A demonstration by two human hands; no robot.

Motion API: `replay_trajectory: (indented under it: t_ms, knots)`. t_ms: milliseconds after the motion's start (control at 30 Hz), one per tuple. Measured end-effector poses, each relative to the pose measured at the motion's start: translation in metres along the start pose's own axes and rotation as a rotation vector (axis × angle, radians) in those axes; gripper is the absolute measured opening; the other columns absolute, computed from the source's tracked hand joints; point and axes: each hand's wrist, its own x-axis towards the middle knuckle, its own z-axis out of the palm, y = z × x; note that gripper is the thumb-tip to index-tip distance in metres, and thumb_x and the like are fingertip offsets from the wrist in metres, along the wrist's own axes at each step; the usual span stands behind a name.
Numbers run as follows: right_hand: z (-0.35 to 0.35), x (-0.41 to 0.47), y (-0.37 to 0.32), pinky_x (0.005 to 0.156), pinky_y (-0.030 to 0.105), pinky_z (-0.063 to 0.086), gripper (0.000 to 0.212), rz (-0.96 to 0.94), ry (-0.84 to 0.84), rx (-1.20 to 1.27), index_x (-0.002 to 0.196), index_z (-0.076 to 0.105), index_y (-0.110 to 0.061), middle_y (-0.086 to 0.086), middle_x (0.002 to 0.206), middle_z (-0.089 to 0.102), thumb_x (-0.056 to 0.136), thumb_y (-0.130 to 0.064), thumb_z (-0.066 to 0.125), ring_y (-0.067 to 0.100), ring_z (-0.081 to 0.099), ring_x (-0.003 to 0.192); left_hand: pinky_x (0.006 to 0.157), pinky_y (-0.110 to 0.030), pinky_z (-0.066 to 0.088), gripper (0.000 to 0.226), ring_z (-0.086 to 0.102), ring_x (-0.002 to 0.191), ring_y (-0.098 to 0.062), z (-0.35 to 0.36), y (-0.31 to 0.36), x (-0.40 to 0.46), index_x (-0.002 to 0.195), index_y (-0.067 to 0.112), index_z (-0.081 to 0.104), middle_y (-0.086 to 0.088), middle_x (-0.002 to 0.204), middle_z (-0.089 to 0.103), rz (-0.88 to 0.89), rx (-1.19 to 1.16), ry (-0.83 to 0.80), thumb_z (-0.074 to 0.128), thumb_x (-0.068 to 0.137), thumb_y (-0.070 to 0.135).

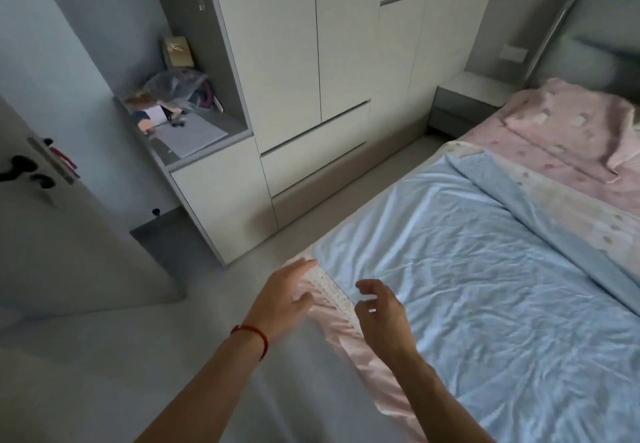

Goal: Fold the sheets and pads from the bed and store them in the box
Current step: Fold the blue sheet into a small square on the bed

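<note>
Both arms reach toward 12 o'clock; left hand (285,292) spread loosely, right hand (381,311) fingers curled, holding nothing.

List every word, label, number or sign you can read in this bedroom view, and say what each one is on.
No text can be read anywhere in this view.
Beige box on the shelf: a faint mark on its front, too blurred to read.
Papers and packets in the shelf niche: any print is too small and blurred.
Wall switch plate: no lettering visible.
Blue sheet and pink bedding: patterns only, no words.
</note>
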Motion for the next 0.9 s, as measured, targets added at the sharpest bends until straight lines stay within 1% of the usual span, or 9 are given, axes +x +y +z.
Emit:
replay_trajectory:
  t_ms: [133,333,400,467,567,667,767,800,900]
  knots:
    - [0.049,0.085,-0.028,0.081,0.015,0.049,0.032,0.02,0.068,-0.034,0.121,0.063,-0.024,-0.008,0.12,0.065,0.095,-0.007,0.054,-0.003,0.062,0.094,0.111,-0.008,0.016,0.064,0.032,0.146,-0.005,-0.04,-0.04,0.098,0.152,0.025,0.044,0.009,0.156,0.04,0.104,-0.016,-0.06,0.059,0.092,0.009]
    - [0.108,0.18,-0.087,0.075,0.005,0.043,0.03,0.144,0.246,-0.041,0.124,0.062,-0.024,-0.013,0.121,0.063,0.098,-0.01,0.054,-0.006,0.059,0.098,0.109,-0.009,0.019,0.061,0.035,0.146,-0.011,-0.101,-0.074,0.241,0.152,0.023,0.044,0.007,0.155,0.042,0.273,0.0,-0.272,0.059,0.093,0.012]
    - [0.117,0.212,-0.102,0.076,0.006,0.043,0.03,0.169,0.302,-0.034,0.123,0.062,-0.024,-0.013,0.12,0.062,0.098,-0.01,0.055,-0.004,0.06,0.098,0.116,-0.017,0.022,0.06,0.035,0.147,-0.013,-0.117,-0.077,0.287,0.151,0.024,0.045,0.005,0.157,0.041,0.292,0.002,-0.294,0.059,0.093,0.015]
    - [0.123,0.246,-0.112,0.075,0.007,0.044,0.029,0.208,0.369,-0.01,0.122,0.063,-0.023,-0.012,0.118,0.063,0.097,-0.009,0.055,-0.001,0.062,0.097,0.123,-0.031,0.025,0.062,0.031,0.149,-0.012,-0.13,-0.076,0.332,0.151,0.029,0.044,0.003,0.16,0.038,0.339,0.003,-0.299,0.059,0.092,0.021]
    - [0.132,0.305,-0.119,0.074,0.007,0.045,0.028,0.253,0.456,-0.004,0.118,0.065,-0.02,-0.009,0.113,0.066,0.095,-0.006,0.056,0.004,0.064,0.093,0.122,-0.042,0.029,0.066,0.03,0.149,-0.015,-0.14,-0.075,0.391,0.15,0.04,0.043,0.002,0.16,0.038,0.437,0.039,-0.327,0.057,0.086,0.027]
    - [0.145,0.365,-0.115,0.074,0.015,0.051,0.026,0.321,0.5,0.052,0.116,0.066,-0.02,-0.005,0.108,0.069,0.094,-0.008,0.057,0.009,0.067,0.089,0.125,-0.043,0.02,0.071,0.02,0.153,-0.02,-0.142,-0.072,0.451,0.153,0.043,0.036,0.003,0.164,0.028,0.521,0.173,-0.382,0.063,0.091,0.023]
    - [0.138,0.448,-0.099,0.085,0.04,0.058,0.031,0.353,0.505,0.123,0.117,0.064,-0.025,-0.005,0.109,0.07,0.087,-0.02,0.054,0.014,0.069,0.093,0.123,-0.028,0.013,0.071,0.018,0.153,-0.017,-0.135,-0.051,0.528,0.156,0.041,0.032,0.003,0.165,0.025,0.544,0.213,-0.459,0.062,0.094,0.023]
    - [0.132,0.466,-0.097,0.086,0.044,0.058,0.032,0.363,0.516,0.152,0.116,0.063,-0.026,-0.007,0.109,0.071,0.086,-0.023,0.054,0.014,0.069,0.094,0.12,-0.023,0.012,0.071,0.02,0.152,-0.015,-0.135,-0.043,0.546,0.156,0.04,0.032,0.003,0.165,0.027,0.551,0.224,-0.486,0.062,0.094,0.023]
    - [0.111,0.51,-0.103,0.087,0.036,0.057,0.029,0.425,0.623,0.231,0.12,0.063,-0.022,-0.004,0.11,0.07,0.092,-0.015,0.059,0.012,0.068,0.093,0.117,-0.019,0.012,0.07,0.022,0.151,-0.013,-0.133,-0.018,0.599,0.156,0.039,0.033,0.004,0.164,0.028,0.58,0.282,-0.578,0.062,0.093,0.024]
